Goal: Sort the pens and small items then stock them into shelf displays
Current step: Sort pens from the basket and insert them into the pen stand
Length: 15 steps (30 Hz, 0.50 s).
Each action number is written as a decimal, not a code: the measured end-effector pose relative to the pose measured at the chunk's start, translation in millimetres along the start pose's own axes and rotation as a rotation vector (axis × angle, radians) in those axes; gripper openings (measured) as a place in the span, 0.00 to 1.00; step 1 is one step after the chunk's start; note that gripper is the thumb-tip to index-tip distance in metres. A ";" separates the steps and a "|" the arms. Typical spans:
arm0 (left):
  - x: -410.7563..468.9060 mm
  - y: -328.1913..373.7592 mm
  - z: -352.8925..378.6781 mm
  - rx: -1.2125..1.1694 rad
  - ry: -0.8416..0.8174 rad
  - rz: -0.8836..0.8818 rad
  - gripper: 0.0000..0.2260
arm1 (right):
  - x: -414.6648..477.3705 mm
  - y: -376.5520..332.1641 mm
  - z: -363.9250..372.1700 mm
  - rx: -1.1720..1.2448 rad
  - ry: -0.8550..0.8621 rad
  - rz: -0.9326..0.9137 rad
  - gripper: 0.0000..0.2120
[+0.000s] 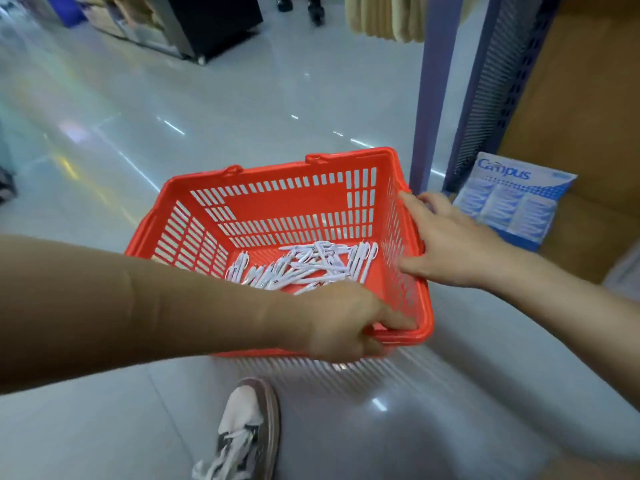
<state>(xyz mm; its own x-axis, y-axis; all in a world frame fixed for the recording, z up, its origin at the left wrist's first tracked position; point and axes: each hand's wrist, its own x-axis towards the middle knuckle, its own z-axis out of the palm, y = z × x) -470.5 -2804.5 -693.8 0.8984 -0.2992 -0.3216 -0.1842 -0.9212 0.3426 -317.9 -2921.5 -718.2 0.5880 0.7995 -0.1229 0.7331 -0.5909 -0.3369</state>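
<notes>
Many white pens point(301, 268) lie in a loose heap on the bottom of a red plastic basket point(277, 206), mostly toward its near right corner, crossing one over another. The basket has slotted walls and stands open at the top, over a glossy grey tiled floor point(207, 116). A striped shadow falls on the tiles under its near edge, but I cannot tell if the bottom touches the floor.

Both hands are on the basket. The left hand point(339, 323) reaches across from the left and grips the near rim close to the right corner. Its fingers are curled around the edge and the forefinger points along the rim. The right hand point(446, 244) rests on the right rim and is spread wide. Its thumb lies straight against the inside of the wall, and its forefinger is stretched along the top edge. Its other fingers go over the outer side and are partly hidden.

Just beside the basket on the right stands a purple shelf post point(436, 98). Behind the right hand a blue and white Campus pack point(512, 202) leans against brown cardboard boxes point(581, 116). Below the basket a laced shoe point(249, 427) is on the tiles.
</notes>
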 end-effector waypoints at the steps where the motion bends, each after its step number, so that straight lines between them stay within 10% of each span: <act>1: -5.1 -0.1 -0.9 -0.009 -0.088 0.039 0.22 | -1.7 -3.0 3.1 -0.038 0.032 -0.006 0.46; 5: -5.9 -21.9 -9.7 -0.162 -0.328 0.040 0.17 | -7.3 -16.4 8.5 -0.302 0.105 -0.038 0.41; 15: 4.7 -189.3 -9.0 0.153 -0.017 -0.355 0.17 | 32.6 -62.0 -21.3 -0.548 -0.075 -0.164 0.23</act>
<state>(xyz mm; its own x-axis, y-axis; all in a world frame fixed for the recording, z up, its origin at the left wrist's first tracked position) -427.8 -2629.2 -752.2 0.9103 0.0424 -0.4117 0.0791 -0.9942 0.0723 -337.0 -2861.1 -681.5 0.4403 0.8791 -0.1827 0.8946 -0.4121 0.1731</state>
